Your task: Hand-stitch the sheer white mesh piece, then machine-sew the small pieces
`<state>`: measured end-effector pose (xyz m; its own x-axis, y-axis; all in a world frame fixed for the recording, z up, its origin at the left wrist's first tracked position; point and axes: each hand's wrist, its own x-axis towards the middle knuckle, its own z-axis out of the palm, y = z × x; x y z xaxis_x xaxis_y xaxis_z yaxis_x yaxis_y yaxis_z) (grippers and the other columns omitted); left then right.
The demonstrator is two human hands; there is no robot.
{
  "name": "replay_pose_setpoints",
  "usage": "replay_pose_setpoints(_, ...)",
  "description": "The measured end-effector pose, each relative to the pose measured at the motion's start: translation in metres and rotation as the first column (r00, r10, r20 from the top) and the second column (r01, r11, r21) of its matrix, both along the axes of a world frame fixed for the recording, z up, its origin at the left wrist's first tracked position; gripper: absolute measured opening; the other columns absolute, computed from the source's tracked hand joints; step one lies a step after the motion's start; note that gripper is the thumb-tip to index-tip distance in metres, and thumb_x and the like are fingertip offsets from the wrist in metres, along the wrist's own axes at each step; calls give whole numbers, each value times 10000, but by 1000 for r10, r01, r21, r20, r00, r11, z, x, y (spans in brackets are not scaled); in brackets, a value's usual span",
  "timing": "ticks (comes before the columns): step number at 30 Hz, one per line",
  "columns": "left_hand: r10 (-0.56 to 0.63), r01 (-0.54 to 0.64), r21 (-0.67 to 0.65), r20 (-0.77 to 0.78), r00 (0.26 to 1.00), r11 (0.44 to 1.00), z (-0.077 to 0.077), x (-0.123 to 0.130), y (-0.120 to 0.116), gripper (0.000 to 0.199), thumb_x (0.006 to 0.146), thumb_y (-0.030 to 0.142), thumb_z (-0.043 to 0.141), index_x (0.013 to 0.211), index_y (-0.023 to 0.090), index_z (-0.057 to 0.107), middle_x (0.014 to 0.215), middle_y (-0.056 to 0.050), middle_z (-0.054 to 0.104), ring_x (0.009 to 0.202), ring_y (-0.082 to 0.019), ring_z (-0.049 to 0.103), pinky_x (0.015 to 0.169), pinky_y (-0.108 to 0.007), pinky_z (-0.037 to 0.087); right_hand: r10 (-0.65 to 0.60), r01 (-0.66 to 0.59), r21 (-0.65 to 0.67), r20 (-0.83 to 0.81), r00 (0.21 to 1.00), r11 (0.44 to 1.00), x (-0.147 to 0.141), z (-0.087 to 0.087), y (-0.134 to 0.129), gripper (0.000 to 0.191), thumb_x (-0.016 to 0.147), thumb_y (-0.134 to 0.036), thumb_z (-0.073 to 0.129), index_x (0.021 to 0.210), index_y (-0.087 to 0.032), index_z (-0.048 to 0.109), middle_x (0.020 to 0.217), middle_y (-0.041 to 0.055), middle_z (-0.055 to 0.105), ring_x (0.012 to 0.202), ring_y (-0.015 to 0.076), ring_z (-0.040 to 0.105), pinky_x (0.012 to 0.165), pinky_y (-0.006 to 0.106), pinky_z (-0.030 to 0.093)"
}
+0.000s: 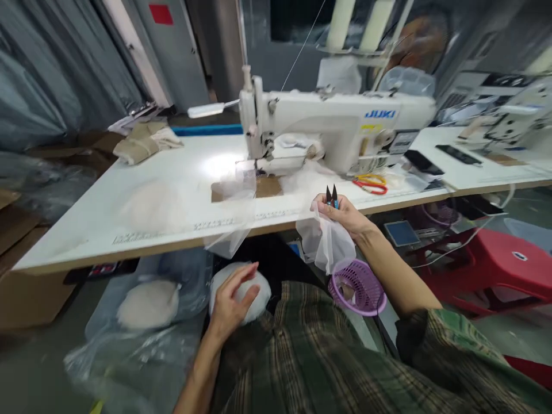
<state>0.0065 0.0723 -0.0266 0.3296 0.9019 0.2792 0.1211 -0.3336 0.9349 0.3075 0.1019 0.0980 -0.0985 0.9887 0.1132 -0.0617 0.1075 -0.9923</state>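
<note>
My right hand (347, 217) is closed at the table's front edge. It grips small thread snips (332, 197) with black blades pointing up, along with a piece of sheer white fabric (328, 244) that hangs below the fingers. Over my lap, my left hand (233, 302) has its fingers apart and nothing in it. Just beneath it lies a white, rounded bundle of cloth (261, 293); whether the hand touches it I cannot tell. More sheer fabric (233, 230) drapes from the sewing machine's (319, 115) needle area over the table edge.
On the white table (95, 213) are a blurred pale cloth piece (150, 201), folded beige cloth (144, 142), red-and-yellow-handled scissors (371, 184) and a dark phone (424, 162). A purple basket (362, 290) hangs below. A red stool (504, 264) stands right, a clear bin (190, 276) left.
</note>
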Motion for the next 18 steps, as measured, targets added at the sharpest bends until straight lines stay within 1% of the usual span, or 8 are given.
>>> replay_pose_setpoints(2,-129,176,-175,252,959,969,0,9,-12,789,748,628,726,1379,188,554,1385,-197,578,1238,-351,584,992,-468,518,172,-170,-42,37,984,985,-22,-10,-17,386,734,-515,799,757,-159,651,576,-31,565,482,74,479,440,186,358)
replay_pose_setpoints(4,-176,320,-292,428,886,901,-1,17,-28,983,613,685,794,1427,222,496,1440,-195,529,1287,-363,542,1041,-473,475,330,-325,-81,56,942,942,-42,-23,-32,348,761,-476,791,761,-151,669,608,-16,593,503,71,486,454,183,360)
replay_pose_setpoints(6,-153,415,-391,551,821,822,0,22,-45,993,587,673,816,1418,230,502,1395,-183,570,1249,-341,575,1043,-453,466,446,-436,-134,61,893,890,-55,-37,-44,326,787,-456,774,780,-144,683,619,-5,609,513,75,495,466,190,366)
replay_pose_setpoints(8,-111,445,-505,560,821,739,3,25,-60,851,645,559,845,1364,208,555,1212,-157,680,1096,-287,664,966,-402,505,497,-478,-195,64,865,857,-63,-54,-51,334,804,-463,753,780,-137,682,583,-9,590,491,76,474,451,198,344)
replay_pose_setpoints(10,-66,401,-608,496,866,685,6,23,-70,638,707,441,840,1252,179,636,967,-98,737,879,-217,707,834,-334,534,466,-437,-236,86,880,868,-68,-72,-50,359,799,-483,747,757,-134,673,540,-27,543,465,67,420,435,202,304)
replay_pose_setpoints(12,-9,321,-658,431,902,681,8,16,-73,469,741,392,817,1131,165,691,846,-60,736,775,-177,697,772,-295,530,399,-361,-250,116,910,898,-75,-89,-44,382,778,-504,754,733,-137,662,518,-45,497,463,63,380,438,207,284)
replay_pose_setpoints(15,148,159,-641,398,906,751,8,-1,-60,418,744,410,800,1070,167,702,825,-53,739,781,-172,693,786,-291,532,316,-282,-230,127,940,932,-92,-113,-27,412,756,-547,742,741,-145,654,535,-35,513,506,83,419,484,224,324)
replay_pose_setpoints(18,319,-92,-588,295,900,804,4,-19,-32,483,703,420,816,1096,176,679,760,-21,702,659,-137,642,664,-256,521,237,-199,-224,155,959,954,-114,-135,-9,453,738,-598,707,781,-150,657,571,-12,563,520,101,435,500,244,339)
